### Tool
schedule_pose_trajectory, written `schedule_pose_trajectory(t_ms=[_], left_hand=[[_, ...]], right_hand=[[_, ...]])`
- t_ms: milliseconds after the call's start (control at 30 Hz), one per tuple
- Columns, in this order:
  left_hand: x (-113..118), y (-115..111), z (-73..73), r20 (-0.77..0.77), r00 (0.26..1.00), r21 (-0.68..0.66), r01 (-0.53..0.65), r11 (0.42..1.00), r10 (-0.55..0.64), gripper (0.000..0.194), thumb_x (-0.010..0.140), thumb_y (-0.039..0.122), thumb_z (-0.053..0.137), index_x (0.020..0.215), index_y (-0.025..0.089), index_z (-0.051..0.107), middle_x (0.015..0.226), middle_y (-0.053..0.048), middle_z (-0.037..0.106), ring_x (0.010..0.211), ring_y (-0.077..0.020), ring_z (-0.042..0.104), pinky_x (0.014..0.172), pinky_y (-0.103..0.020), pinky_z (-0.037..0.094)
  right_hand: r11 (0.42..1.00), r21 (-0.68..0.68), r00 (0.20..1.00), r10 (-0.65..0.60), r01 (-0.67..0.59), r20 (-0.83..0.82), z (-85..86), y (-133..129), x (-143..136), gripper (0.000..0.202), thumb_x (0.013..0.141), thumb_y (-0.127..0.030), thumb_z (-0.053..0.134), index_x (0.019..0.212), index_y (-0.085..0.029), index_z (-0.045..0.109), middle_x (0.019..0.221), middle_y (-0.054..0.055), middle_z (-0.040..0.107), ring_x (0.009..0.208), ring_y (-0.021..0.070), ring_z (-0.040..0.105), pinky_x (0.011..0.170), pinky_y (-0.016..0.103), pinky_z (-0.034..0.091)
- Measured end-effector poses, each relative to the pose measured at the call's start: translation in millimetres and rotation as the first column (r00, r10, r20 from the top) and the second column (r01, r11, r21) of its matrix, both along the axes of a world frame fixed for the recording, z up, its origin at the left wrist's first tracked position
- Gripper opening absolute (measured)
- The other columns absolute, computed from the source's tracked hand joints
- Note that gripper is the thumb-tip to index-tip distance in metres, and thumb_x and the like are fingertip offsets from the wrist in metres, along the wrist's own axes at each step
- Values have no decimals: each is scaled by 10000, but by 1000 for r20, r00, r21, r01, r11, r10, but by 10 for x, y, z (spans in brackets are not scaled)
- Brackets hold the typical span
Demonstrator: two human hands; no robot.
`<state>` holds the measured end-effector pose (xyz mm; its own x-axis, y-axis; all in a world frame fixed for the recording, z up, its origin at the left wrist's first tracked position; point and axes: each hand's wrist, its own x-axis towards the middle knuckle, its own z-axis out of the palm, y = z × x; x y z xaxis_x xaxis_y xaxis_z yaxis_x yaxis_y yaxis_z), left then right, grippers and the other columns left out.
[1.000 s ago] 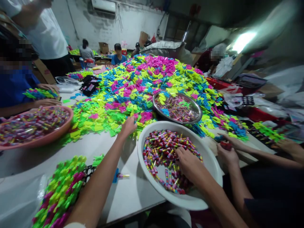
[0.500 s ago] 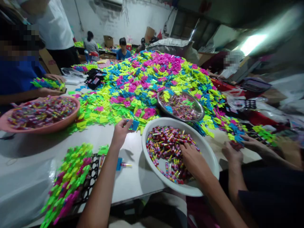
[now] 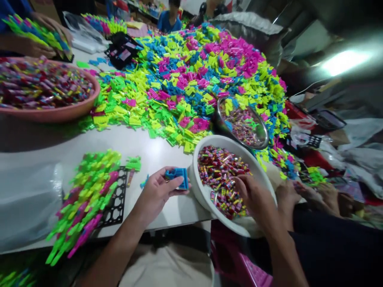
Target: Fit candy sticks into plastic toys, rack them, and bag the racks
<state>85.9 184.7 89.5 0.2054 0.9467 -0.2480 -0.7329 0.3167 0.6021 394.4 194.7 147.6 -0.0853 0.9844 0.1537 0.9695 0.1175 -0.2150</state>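
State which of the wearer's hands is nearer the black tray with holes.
Left. The left hand, holding a blue piece, is right of the black tray; the right hand is farther right, over the white basin.

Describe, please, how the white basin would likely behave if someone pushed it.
The white basin would probably feel fairly heavy, given its many small tubes. Its smooth-looking wall seems fairly stiff, holding a rounded shape. It might tip if pushed towards the wearer, since its near side overhangs the table.
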Motion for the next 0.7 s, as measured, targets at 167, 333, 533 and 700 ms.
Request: schedule_pose_trajectory(t_ms=[167,333,533,700], left_hand=[[-94,-138,-16,47,995,-90,-88,992,92,495,704,322,1026,1009,155,674,869,-21,788,783,-194,809,754,-309,699],[-225,-261,-144,112,977,-171,-162,972,183,471,775,364,986,1056,182,655,884,-5,773,782,-180,786,762,-322,699],[-326,-364,-323,-1,971,-150,-238,960,240,380,956,421,841,1247,200,736,1086,-44,776,926,-162,753,889,-300,681],[-399,-377,-341,-216,951,-44,-234,971,219,362,1011,444,776,1293,217,760,1185,-61,792,1021,-184,782,943,-251,637]], right_hand=[[991,-44,857,85,-124,-508,239,-60,-801,324,1053,-535,686,938,-246,595,709,-19,641,552,151,598,496,251,470],[937,-222,641,2,-268,-767,152,-105,-1570,255,1064,-464,717,1032,-266,560,785,-55,634,530,99,571,468,195,487],[909,-228,880,236,-350,-412,104,-109,-1850,225,1164,-341,544,1267,-289,737,898,-3,670,707,120,666,658,230,544],[910,-106,900,370,-401,-230,32,-127,-1969,165,1118,-276,649,1258,-217,713,952,20,695,769,143,689,705,247,561]])
